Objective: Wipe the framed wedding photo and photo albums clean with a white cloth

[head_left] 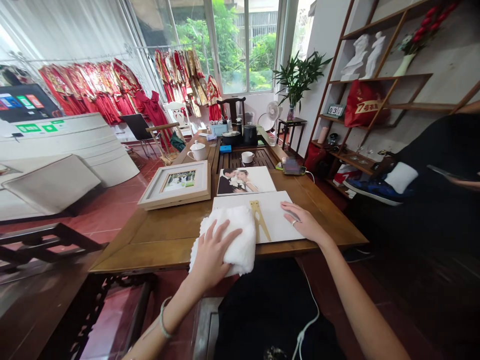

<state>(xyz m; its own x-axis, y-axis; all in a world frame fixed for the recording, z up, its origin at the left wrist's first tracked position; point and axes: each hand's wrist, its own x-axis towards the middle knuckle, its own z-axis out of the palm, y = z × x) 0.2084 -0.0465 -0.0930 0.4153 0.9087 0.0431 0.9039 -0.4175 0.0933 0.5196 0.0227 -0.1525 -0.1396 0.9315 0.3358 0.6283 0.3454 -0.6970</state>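
Note:
My left hand (215, 250) lies with fingers spread on a folded white towel (242, 245), which covers the left part of a white board or album (275, 220) and hangs over the table's front edge. My right hand (303, 222), with a ring on one finger, rests flat on the right side of that board. Between the hands, a gold forked shape (258, 220) shows on the white surface; whether it is loose or printed I cannot tell. Just behind are a wedding photo print (243, 181) and a pale framed picture (178, 182).
The wooden table (157, 245) also bears a lidded white cup (197, 150), a small white bowl (247, 157), a dark pot (249, 135) and a phone with a cable (294, 166). A person in dark clothes (431, 200) is at the right, beside wooden shelves (412, 80).

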